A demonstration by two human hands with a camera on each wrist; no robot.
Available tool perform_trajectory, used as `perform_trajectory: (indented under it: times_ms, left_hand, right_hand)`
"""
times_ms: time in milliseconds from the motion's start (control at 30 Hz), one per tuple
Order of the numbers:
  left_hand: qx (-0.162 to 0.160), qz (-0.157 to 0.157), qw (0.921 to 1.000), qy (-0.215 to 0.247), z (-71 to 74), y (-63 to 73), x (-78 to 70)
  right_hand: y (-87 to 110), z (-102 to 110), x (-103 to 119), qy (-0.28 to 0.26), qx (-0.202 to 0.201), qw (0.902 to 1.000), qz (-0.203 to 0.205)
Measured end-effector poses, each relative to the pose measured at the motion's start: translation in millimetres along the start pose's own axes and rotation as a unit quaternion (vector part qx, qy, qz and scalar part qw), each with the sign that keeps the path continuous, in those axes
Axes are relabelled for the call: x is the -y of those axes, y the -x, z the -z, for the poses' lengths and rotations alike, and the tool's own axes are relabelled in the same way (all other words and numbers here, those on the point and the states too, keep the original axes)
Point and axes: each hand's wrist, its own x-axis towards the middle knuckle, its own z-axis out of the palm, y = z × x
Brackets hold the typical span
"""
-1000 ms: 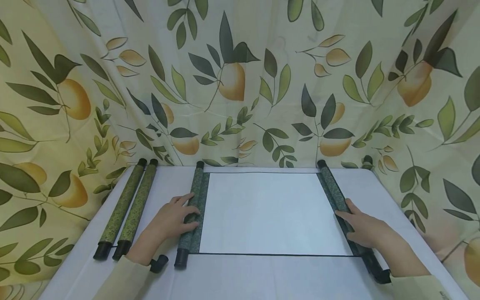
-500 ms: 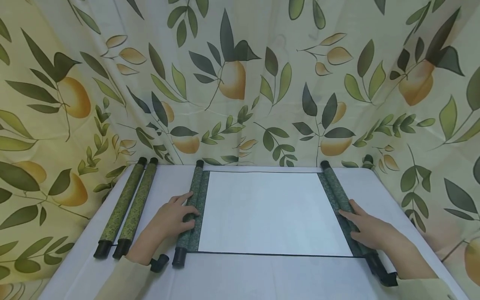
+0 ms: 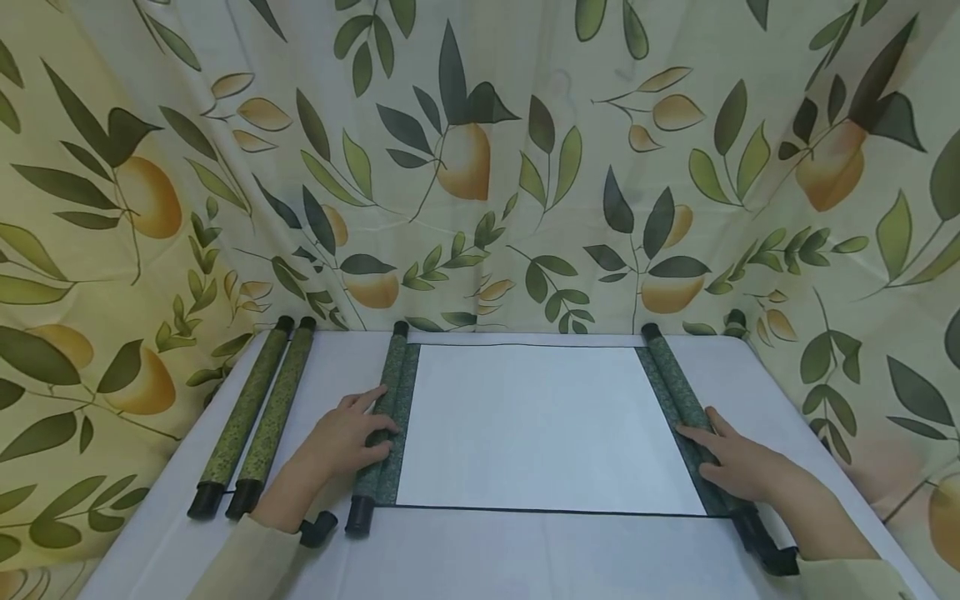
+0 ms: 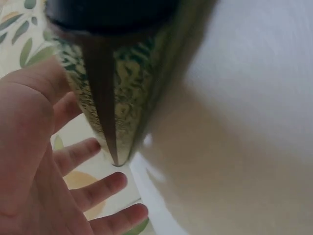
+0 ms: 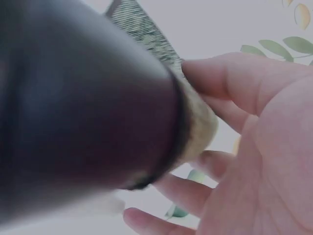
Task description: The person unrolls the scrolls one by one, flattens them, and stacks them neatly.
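A hanging scroll with a blank white sheet [image 3: 540,425] and dark green patterned borders lies unrolled on the table. My left hand [image 3: 341,437] rests on the scroll's left roll [image 3: 392,367], fingers spread over it. The left wrist view shows that hand [image 4: 29,147] with loosely extended fingers beside a patterned roll [image 4: 129,93]. My right hand [image 3: 750,458] touches the right roll [image 3: 671,375] with its fingers laid across it. In the right wrist view, a black end cap [image 5: 98,107] hides part of the roll, and the right hand's [image 5: 264,132] fingers are slightly bent.
Two rolled-up green scrolls [image 3: 240,417] with black ends lie side by side at the table's left. A curtain [image 3: 480,167] with leaves and fruit hangs behind the white table [image 3: 480,558]. Black wrist devices [image 3: 318,529] sit at both wrists.
My right hand and the right roll have shifted slightly to the right, mostly in the first half second, so the sheet shows a little wider. The left hand stays nearly still.
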Motion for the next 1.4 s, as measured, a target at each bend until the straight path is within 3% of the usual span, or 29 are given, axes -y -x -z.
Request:
perform_trajectory:
  times_ms: [167, 333, 533, 667, 867, 1100, 1167, 1233, 1333, 1400]
  left_hand:
    - [0.028, 0.0, 0.9995, 0.015, 1.1, 4.0, -3.5]
    - [0.046, 0.015, 0.998, 0.04, 17.4, 14.5, -1.2]
    - [0.013, -0.003, 0.9983, 0.057, 53.3, 34.7, 17.6]
    - [0.0, -0.006, 0.9981, 0.062, 70.1, 49.7, 45.0]
    - [-0.017, 0.009, 0.9979, 0.062, 85.2, 65.4, 91.7]
    - [-0.052, 0.006, 0.9959, 0.074, 85.0, 71.7, 128.2]
    - [-0.047, 0.022, 0.9957, 0.078, 83.2, 72.3, 137.1]
    - [-0.038, 0.049, 0.9948, 0.081, 80.9, 72.8, 145.4]
    - [-0.023, 0.095, 0.9914, 0.087, 76.8, 74.4, 157.2]
    - [-0.025, 0.114, 0.9892, 0.089, 73.4, 75.2, 162.9]
  right_hand:
    - [-1.3, 6.1, 7.1, -0.001, 0.033, 0.9994, -0.003]
    - [-2.8, 18.5, 38.3, 0.007, 0.032, 0.9993, 0.021]
    - [-10.0, 25.2, 99.4, -0.006, 0.012, 0.9925, 0.121]
    - [-31.4, 16.3, 146.3, -0.036, 0.025, 0.9801, 0.194]
    - [-73.2, -13.8, 224.9, -0.183, 0.096, 0.9368, 0.283]
    - [-106.7, -50.5, 319.9, -0.266, 0.101, 0.8952, 0.343]
    - [-113.4, -59.5, 346.3, -0.311, 0.118, 0.8812, 0.336]
    - [-119.5, -68.5, 371.1, -0.37, 0.152, 0.8611, 0.313]
    - [-127.6, -84.4, 407.0, -0.468, 0.228, 0.8147, 0.256]
    - [-131.4, -94.7, 426.1, -0.515, 0.261, 0.7898, 0.209]
